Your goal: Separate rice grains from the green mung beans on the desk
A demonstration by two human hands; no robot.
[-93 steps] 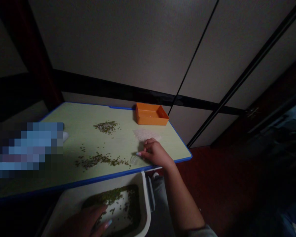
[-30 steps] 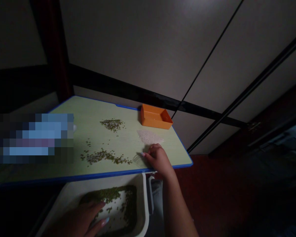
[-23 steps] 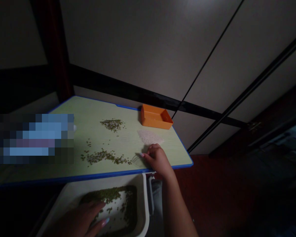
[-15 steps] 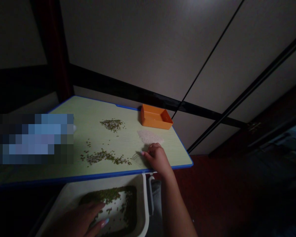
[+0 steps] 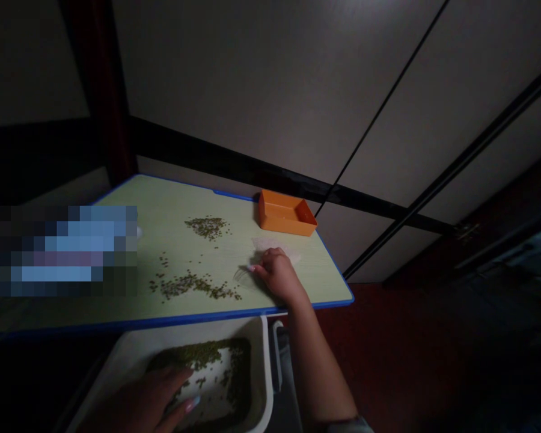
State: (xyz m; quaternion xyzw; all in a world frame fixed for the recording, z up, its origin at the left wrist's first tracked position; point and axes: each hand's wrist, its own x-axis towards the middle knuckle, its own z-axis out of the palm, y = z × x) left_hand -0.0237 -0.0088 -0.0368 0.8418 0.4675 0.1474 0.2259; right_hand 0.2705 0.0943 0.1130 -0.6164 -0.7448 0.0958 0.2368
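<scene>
My right hand [image 5: 277,273] is closed, thumb against curled fingers, over the table's right part. From its thumb side sticks out a whisk-like tool of thin curved wires [image 5: 244,276]; its exact kind is hard to make out. Beneath and behind this hand lies a pale whitish patch of fine grains [image 5: 270,243]. To its left, small green and brownish grains [image 5: 193,285] are spread in a loose band. My left hand [image 5: 139,397] is inside a white basin [image 5: 267,367], thumb and fingers apart. Green grains [image 5: 198,352] line the bottom of that basin.
An orange rectangular box [image 5: 286,224] stands at the table's back right. Another small heap of grains [image 5: 207,227] lies farther back on the pale green, blue-edged table [image 5: 162,198]. A blurred-out bluish area covers the left side. Light panels [image 5: 252,72] rise behind the table.
My right hand has moved a little up and left with the wire tool, which now sits just above the right end of the grain band. My left hand stays in the basin.
</scene>
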